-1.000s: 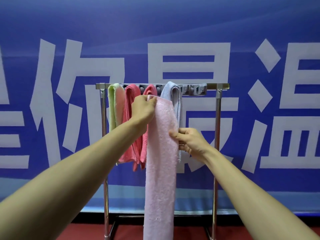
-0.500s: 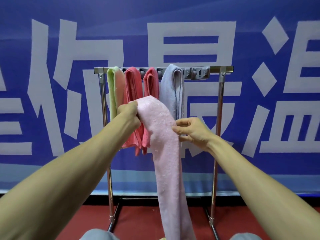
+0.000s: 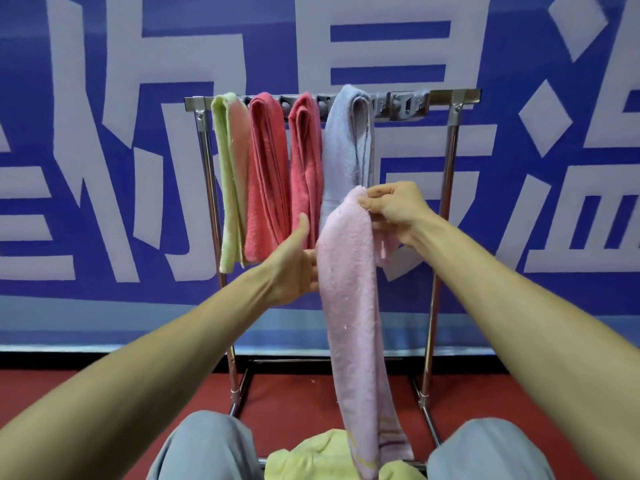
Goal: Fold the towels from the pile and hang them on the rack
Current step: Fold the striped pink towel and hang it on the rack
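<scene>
Pinching the top of the long pale-pink terry towel (image 3: 349, 289), the right hand (image 3: 394, 213) lets it hang straight. The left hand (image 3: 294, 265), open, steadies its side edge.

a: looks like an event hall or a staged demo set, hardly a home.
b: going by what?
a: going by the blue banner (image 3: 270, 46) filling the whole back wall, printed with huge white characters (image 3: 388, 15) cropped at the edges, plus a paler blue band along the bottom.
b: anything lower down?
a: red floor (image 3: 86, 386), like sports or exhibition flooring, met by a black strip (image 3: 104, 356) under the banner.
b: and furniture?
a: a free-standing chrome rack (image 3: 450, 168) set right before the banner, hung with folded towels (image 3: 266, 168). hard to pin down the exact venue.
</scene>
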{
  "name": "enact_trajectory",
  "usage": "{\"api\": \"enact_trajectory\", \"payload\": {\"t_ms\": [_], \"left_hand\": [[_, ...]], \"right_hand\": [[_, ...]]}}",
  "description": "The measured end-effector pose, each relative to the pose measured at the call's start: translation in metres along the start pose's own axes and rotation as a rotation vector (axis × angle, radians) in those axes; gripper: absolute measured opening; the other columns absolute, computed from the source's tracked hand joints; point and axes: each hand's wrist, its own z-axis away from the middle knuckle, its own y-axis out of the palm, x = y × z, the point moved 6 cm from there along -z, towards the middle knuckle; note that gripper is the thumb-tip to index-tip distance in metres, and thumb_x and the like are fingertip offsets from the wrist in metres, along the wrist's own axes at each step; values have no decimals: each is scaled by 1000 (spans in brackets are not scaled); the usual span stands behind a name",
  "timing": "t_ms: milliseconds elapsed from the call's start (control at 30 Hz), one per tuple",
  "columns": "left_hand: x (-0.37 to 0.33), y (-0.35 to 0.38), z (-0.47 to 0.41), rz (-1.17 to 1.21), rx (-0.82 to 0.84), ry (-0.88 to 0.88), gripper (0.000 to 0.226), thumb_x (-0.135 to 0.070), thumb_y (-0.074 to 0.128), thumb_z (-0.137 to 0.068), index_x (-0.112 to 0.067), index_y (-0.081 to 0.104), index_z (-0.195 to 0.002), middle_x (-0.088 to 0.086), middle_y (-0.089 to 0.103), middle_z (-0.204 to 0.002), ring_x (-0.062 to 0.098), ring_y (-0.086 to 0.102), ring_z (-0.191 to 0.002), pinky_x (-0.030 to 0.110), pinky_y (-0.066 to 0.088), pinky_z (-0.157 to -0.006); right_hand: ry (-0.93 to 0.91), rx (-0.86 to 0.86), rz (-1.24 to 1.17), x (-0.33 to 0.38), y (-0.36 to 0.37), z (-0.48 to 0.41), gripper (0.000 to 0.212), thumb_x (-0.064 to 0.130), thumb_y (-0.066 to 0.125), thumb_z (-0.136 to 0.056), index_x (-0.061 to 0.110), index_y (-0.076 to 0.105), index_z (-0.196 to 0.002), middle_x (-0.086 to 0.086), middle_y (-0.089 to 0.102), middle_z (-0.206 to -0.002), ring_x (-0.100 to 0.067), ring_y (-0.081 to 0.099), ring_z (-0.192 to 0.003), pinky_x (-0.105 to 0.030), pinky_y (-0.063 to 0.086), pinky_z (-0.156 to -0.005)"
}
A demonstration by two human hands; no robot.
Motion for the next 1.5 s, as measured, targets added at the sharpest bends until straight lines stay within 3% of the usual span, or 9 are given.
{"api": "enact_trajectory", "payload": {"t_ms": [133,400,600,833,967,1033,1167,1300,1500], "left_hand": [[7,11,9,-129,-21,58,40,-43,61,-89,-8,68,-106,2,67,-85,12,62,-71,31,53,-76],[-25,32,12,-127,-174,325,24,-20,61,-92,-2,65,-108,0,62,-71,6,54,-46,17,42,-41],[-49,38,10,-97,-233,359,23,-17,61,-92,-2,66,-107,7,65,-83,13,57,-59,19,45,-49],[-83,32,11,62,-345,412,14,-9,65,-88,5,67,-88,15,67,-78,19,65,-64,27,54,-57],[-91,26,17,77,-363,396,15,-6,65,-88,9,65,-90,12,65,-76,15,64,-58,22,54,-51],[-93,24,20,-10,-359,382,13,-7,65,-88,6,65,-87,11,66,-79,17,65,-65,22,56,-53],[-96,18,23,-111,-394,414,11,-7,65,-88,1,65,-81,13,68,-85,22,66,-75,31,57,-68],[-98,9,20,-177,-474,461,13,-8,65,-88,3,65,-82,15,68,-83,23,66,-73,32,57,-64],[-90,-9,13,-220,-616,469,17,-17,68,-85,1,68,-88,10,67,-80,24,64,-74,30,49,-57]], "right_hand": [[88,-50,-72,-8,-8,-1,8,-3,66,-84,2,65,-78,-11,65,-83,-17,65,-66,-26,58,-49],[132,-6,-228,-11,-27,-1,18,-1,62,-88,-8,64,-105,-13,68,-93,-17,68,-79,-27,60,-66],[203,119,-299,-19,-28,8,23,21,52,-98,1,64,-97,-8,66,-83,-17,65,-74,-34,58,-76],[223,359,-92,-29,-16,23,65,58,29,-96,4,64,-95,-11,67,-87,-23,63,-85,-34,52,-80],[208,489,-71,-35,-1,27,86,75,45,-80,5,52,-130,-30,43,-138,-33,49,-117,-42,40,-96],[216,509,-108,-37,5,30,82,71,51,-80,9,51,-134,-24,51,-133,-36,50,-120,-39,41,-94],[156,531,-138,-30,10,31,67,54,56,-87,0,57,-125,-9,62,-99,-22,56,-91,-34,47,-85],[117,519,-30,-27,14,33,30,34,66,-87,9,68,-103,-4,71,-101,-16,66,-94,-30,50,-81],[-56,243,265,-15,7,28,11,22,70,-85,11,73,-87,-12,73,-96,-23,68,-89,-52,51,-88]]}}
